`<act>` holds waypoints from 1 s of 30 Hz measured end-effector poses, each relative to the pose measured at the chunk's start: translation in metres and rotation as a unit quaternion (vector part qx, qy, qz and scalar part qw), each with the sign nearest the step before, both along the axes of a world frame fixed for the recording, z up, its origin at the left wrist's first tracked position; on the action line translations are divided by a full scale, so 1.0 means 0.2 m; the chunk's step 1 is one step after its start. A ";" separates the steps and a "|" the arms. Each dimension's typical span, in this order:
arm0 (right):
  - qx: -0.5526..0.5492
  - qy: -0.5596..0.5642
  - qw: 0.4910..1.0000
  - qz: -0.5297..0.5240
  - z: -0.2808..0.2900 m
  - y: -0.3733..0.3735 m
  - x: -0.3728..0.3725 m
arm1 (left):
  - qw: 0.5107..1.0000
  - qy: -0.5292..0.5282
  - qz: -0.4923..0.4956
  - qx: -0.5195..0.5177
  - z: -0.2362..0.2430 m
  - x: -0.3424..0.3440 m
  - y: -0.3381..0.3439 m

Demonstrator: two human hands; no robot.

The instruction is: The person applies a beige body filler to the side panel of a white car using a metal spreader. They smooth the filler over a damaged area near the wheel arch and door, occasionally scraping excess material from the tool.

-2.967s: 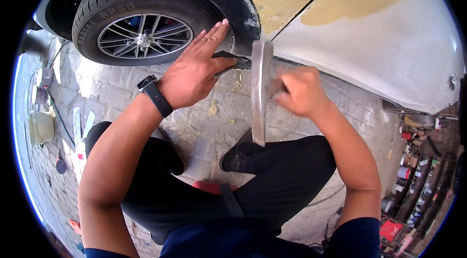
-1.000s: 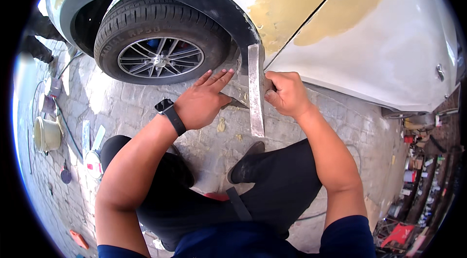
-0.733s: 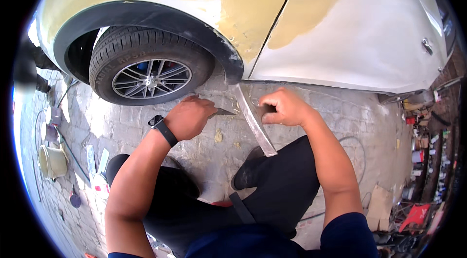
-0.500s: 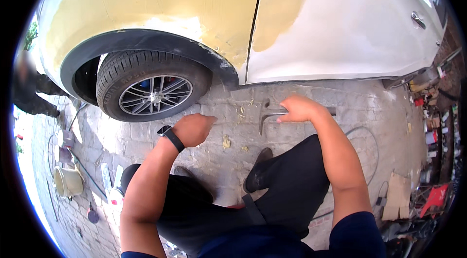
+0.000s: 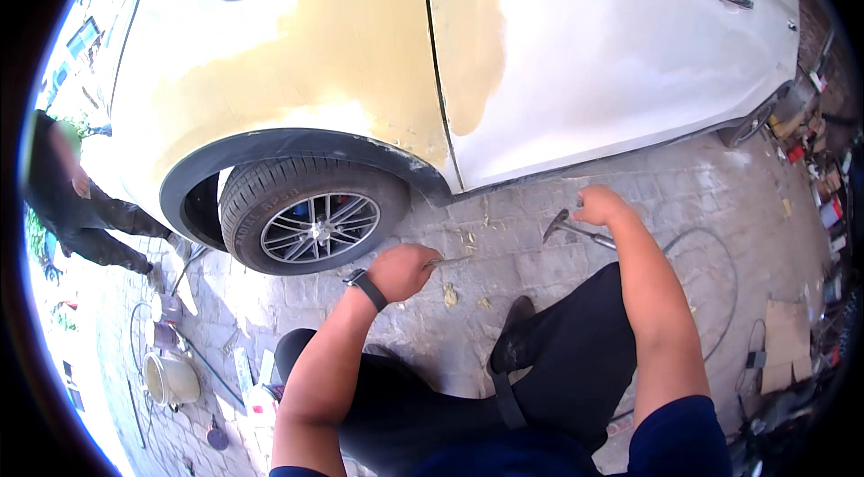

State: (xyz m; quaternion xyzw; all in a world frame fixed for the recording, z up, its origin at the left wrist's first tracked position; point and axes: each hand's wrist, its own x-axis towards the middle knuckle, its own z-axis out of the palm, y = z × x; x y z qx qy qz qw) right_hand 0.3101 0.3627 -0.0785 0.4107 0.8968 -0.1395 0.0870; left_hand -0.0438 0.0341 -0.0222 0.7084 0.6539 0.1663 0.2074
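Observation:
My left hand (image 5: pixel 402 272), below the wrist watch strap's side, is closed in a fist near the front wheel (image 5: pixel 321 231). A thin metal rod-like piece (image 5: pixel 452 259) sticks out of it to the right; its exact kind is unclear. To the right, my right hand (image 5: pixel 601 207) has its fingers curled at a hammer (image 5: pixel 576 229) with a slim, curved head. The handle runs below the hand toward my forearm, and its grip is partly hidden. Both hands are over the paving, beside a white car (image 5: pixel 585 45) with yellowish filler on its panels.
Dried yellowish scraps (image 5: pixel 450 295) lie on the stone paving. Cans and a pale bucket (image 5: pixel 171 380) stand at the left, near a hose. Another person (image 5: pixel 90 198) is beyond the car's front. Cardboard (image 5: pixel 786 342), a looped cable and clutter lie at the right.
The view has shifted, showing more of the car and the other person. The hammer has tilted, its head now closer to my right hand. The thin piece in my left hand has become visible.

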 end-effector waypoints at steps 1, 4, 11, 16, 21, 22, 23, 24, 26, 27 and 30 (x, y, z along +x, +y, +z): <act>0.012 0.033 0.999 0.003 0.02 -0.04 -0.07 | 1.000 -0.007 0.002 0.025 0.00 0.01 0.02; -0.060 0.144 0.986 0.065 0.31 -0.35 -0.33 | 0.992 -0.070 0.054 0.089 0.03 -0.01 0.00; -0.288 0.256 0.913 0.137 0.50 -0.90 -0.52 | 0.815 -0.525 0.226 0.092 0.08 -0.09 -0.13; -0.450 0.502 0.723 0.151 0.37 -1.04 -0.65 | 0.657 -0.710 0.205 0.148 0.24 0.14 -0.13; -0.491 0.630 0.598 -0.071 0.37 -1.06 -0.69 | 0.760 -0.583 0.265 0.104 0.22 0.35 -0.07; -0.492 0.670 0.546 -0.100 0.41 -1.02 -0.68 | 0.795 -0.538 0.250 0.128 0.26 0.35 -0.05; -0.493 0.707 0.492 -0.128 0.45 -0.98 -0.66 | 0.826 -0.489 0.236 0.151 0.31 0.34 -0.02; -0.497 0.731 0.445 -0.146 0.47 -0.94 -0.64 | 0.854 -0.437 0.222 0.171 0.36 0.32 0.00; -0.489 0.762 0.385 -0.181 0.51 -0.83 -0.57 | 0.909 -0.221 0.183 0.303 0.51 0.19 0.11; -0.479 0.768 0.375 -0.199 0.53 -0.79 -0.52 | 0.915 -0.051 0.158 0.368 0.68 0.13 0.18; -0.465 0.774 0.364 -0.226 0.53 -0.73 -0.48 | 0.836 0.250 0.104 0.477 1.16 -0.06 0.45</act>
